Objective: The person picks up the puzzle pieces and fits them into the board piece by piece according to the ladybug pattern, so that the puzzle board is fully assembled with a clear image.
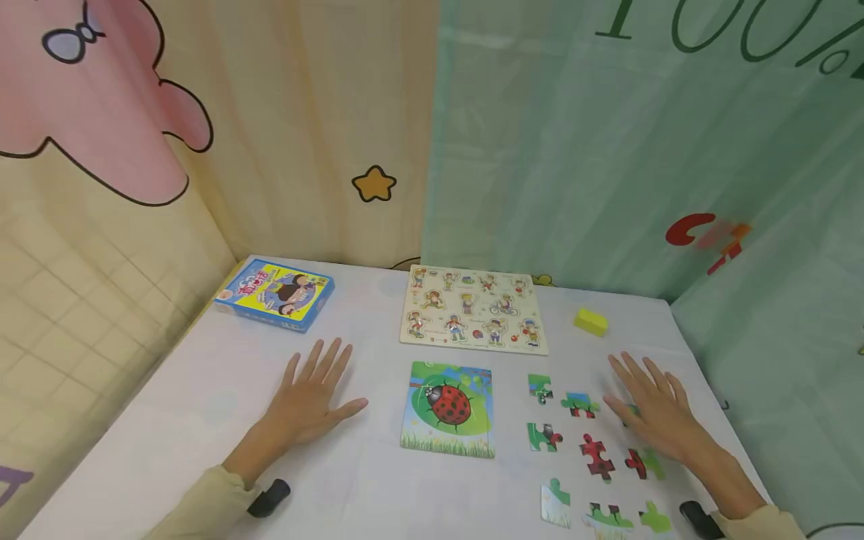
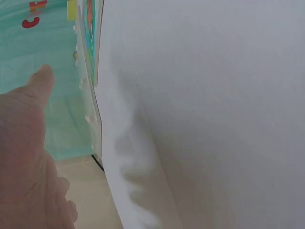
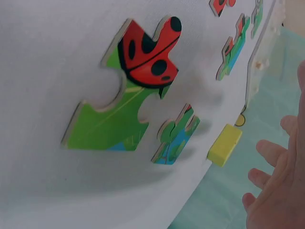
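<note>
My left hand lies flat on the white table with fingers spread, holding nothing, left of a square ladybug puzzle picture. My right hand is spread flat, palm down, among several loose ladybug puzzle pieces, partly covering a green one. The right wrist view shows a large red-and-green piece, a smaller piece and straight fingers that hold nothing. In the left wrist view only the left hand and bare table appear.
A wooden peg puzzle board with small figures lies at the back centre. To its right sits a yellow block, seen closer as the yellow block. A blue box lies back left. Curtains close in the table.
</note>
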`<state>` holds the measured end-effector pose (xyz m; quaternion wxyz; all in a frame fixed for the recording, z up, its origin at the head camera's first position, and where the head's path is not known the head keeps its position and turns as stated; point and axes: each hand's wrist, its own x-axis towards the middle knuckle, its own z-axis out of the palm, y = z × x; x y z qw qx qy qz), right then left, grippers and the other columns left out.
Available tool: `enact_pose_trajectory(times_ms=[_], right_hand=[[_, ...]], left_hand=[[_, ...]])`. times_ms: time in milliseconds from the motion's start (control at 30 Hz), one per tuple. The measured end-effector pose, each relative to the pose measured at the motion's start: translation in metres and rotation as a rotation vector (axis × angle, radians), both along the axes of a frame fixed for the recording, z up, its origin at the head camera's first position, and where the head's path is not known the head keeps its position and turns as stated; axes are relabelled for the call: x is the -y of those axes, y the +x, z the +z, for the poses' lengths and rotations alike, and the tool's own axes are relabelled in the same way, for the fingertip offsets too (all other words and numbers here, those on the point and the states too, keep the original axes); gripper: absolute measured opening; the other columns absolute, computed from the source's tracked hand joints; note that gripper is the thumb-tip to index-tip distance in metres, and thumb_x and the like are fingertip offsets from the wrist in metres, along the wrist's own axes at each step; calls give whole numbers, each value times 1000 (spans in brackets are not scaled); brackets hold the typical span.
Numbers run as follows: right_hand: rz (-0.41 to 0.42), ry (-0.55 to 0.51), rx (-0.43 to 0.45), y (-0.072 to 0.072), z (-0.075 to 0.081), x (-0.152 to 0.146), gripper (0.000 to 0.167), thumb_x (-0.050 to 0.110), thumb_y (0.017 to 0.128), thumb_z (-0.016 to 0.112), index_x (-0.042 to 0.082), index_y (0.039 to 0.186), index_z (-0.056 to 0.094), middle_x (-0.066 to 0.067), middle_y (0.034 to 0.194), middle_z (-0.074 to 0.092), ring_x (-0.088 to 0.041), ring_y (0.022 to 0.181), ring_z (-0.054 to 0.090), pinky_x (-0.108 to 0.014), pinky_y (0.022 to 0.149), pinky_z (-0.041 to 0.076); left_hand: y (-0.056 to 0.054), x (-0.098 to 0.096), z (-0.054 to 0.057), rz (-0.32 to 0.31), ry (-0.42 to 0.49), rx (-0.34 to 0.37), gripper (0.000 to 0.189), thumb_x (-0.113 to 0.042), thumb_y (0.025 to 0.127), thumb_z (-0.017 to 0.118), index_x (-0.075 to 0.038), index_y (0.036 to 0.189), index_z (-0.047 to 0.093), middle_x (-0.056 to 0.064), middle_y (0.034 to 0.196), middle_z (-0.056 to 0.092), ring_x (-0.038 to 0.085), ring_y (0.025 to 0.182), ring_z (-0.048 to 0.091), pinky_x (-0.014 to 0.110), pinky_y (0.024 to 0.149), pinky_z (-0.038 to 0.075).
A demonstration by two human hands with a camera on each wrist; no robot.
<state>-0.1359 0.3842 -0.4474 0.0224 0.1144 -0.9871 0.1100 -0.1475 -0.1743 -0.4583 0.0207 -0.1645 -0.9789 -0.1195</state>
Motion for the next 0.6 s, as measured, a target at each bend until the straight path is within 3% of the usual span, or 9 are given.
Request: enact_pose_trajectory(times_ms=[267,500,600], right_hand=[[43,-21,34,-8,-1,34,75,48,99,57,17,160,25,-22,161,29,-51,145,20,-71,110,15],[87,-30,66,-14,-6,59,74,52,99,56,15,158,30,-19,160,34,-49,144,26,-73,110,21],[111,-49,78,-20,-7,67,74,53,99,56,18,158,29,-16,159,37,-46,143,29,-72,110,23]], left_hand=[[-4,-34,-4,-108,146,56,104,-64,88,65,-10,161,14,15,168,15,39,155,12,71,117,14],[-4,-56,-6,-167,300,303,118,-52,81,79,-11,162,5,12,170,6,35,156,4,69,120,7],[-8,-64,-7,-191,344,364,121,-48,78,83,-13,162,4,9,170,6,32,157,2,67,121,4]])
